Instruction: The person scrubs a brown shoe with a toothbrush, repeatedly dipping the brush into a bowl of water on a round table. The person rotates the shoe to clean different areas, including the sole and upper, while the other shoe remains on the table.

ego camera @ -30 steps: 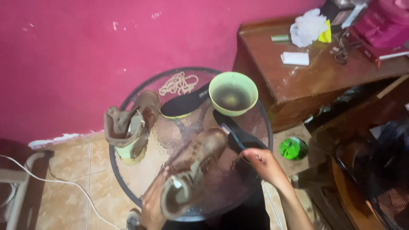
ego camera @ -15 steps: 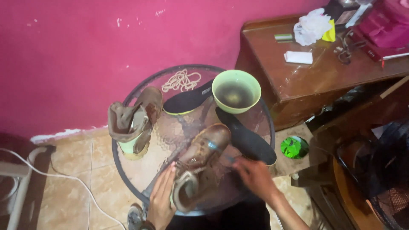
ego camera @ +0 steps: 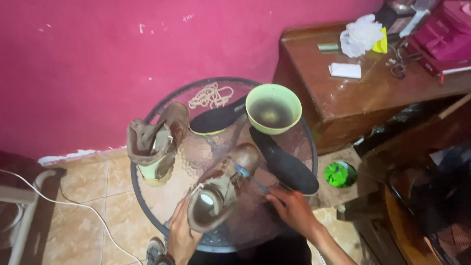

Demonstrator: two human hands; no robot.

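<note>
Two hands: both at the near edge of a round glass table (ego camera: 147,196), working on one brown boot (ego camera: 223,191).
Boot in hand: worn brown leather, scuffed and dusty, rounded toe toward the green bowl (ego camera: 273,108), laces out, tongue loose, pale lining showing in the open top.
Its place: resting on the glass near the front rim, heel end nearest the person.
Left hand (ego camera: 181,235): fingers curled around the boot's heel and collar, gripping it.
Right hand (ego camera: 294,211): closed around a thin tool with a bluish tip (ego camera: 248,175) that touches the boot's side near the toe; what kind of tool is unclear.
Second boot (ego camera: 157,140): same brown, standing on the table's left side, top flopped open.
Insoles: one dark insole (ego camera: 284,164) just right of the held boot, another (ego camera: 216,118) beside the bowl.
Laces (ego camera: 211,94): a pale heap at the far edge.
</note>
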